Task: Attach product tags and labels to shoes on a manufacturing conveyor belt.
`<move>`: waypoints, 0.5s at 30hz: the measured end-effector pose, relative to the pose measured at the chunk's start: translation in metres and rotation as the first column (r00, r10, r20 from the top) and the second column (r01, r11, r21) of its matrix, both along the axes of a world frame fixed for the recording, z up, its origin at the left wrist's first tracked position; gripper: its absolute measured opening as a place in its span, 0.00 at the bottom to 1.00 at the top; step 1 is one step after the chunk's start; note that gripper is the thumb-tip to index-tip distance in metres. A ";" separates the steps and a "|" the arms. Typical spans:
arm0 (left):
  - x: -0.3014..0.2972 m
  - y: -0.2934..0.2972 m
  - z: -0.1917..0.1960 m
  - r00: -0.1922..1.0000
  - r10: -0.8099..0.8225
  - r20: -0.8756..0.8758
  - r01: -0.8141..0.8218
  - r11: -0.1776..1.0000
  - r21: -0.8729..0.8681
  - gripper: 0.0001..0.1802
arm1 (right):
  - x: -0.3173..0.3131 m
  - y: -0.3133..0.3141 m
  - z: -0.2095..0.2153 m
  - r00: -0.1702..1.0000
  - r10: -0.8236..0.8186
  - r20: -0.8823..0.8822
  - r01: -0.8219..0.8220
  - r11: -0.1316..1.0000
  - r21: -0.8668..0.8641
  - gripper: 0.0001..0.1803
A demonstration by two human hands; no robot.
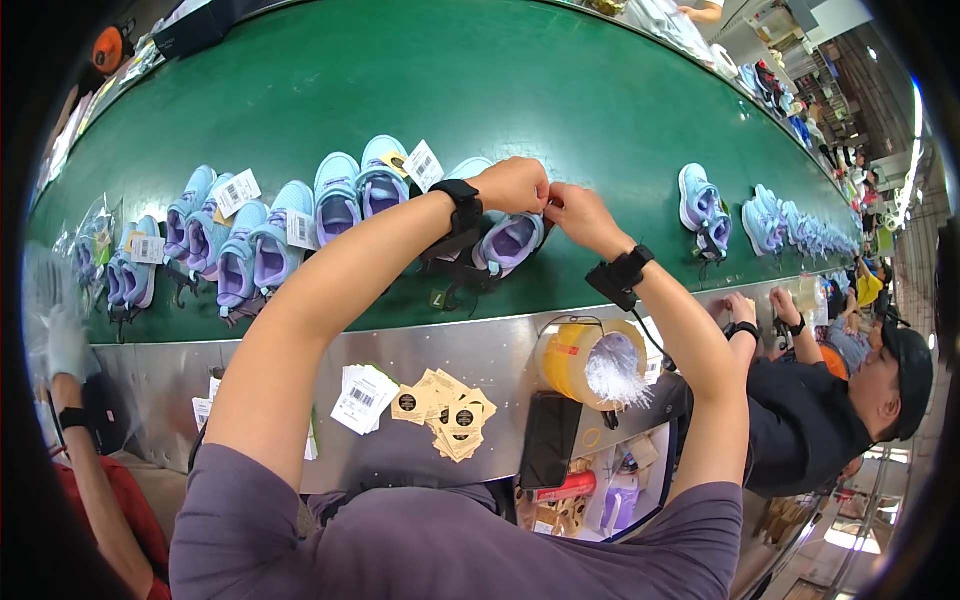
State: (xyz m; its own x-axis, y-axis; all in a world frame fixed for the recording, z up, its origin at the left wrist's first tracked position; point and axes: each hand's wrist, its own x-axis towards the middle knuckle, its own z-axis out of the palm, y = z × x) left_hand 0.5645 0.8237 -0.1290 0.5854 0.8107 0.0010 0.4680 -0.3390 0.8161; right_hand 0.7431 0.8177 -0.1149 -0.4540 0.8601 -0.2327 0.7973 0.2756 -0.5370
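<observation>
Head view: your left hand [515, 185] and right hand [578, 212] meet with fingers pinched shut over a blue-and-purple shoe [508, 240] on the green belt [560, 90]; what they pinch is hidden.

I count two hands of mine, my left hand [515, 183] and my right hand [578, 213], both closed with the fingers pinching at one light blue and purple shoe [508, 240]. On each of my wrists there is one black band, so two bands. To the left of this shoe on the green belt [520, 90] I see about nine more shoes of the same colour. To the right there is another group; its exact number I cannot tell. On the metal ledge [400, 350] lie one stack of white tags [362, 397], one heap of brown tags [447, 410] and one yellow tub [590, 362] of plastic ties.
</observation>
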 end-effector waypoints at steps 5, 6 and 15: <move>-0.007 -0.008 -0.005 0.997 0.064 -0.043 -0.063 0.998 0.026 0.07 | -0.001 -0.003 0.004 0.996 0.069 -0.049 -0.068 0.998 0.019 0.09; -0.010 -0.011 -0.004 0.997 0.067 -0.045 -0.065 0.998 0.025 0.07 | -0.004 -0.004 0.007 0.995 0.103 0.008 -0.102 0.994 -0.039 0.09; -0.035 -0.029 0.003 0.993 0.122 -0.003 -0.122 0.992 -0.009 0.07 | -0.026 -0.020 0.005 0.960 -0.117 -0.254 0.046 0.961 -0.271 0.10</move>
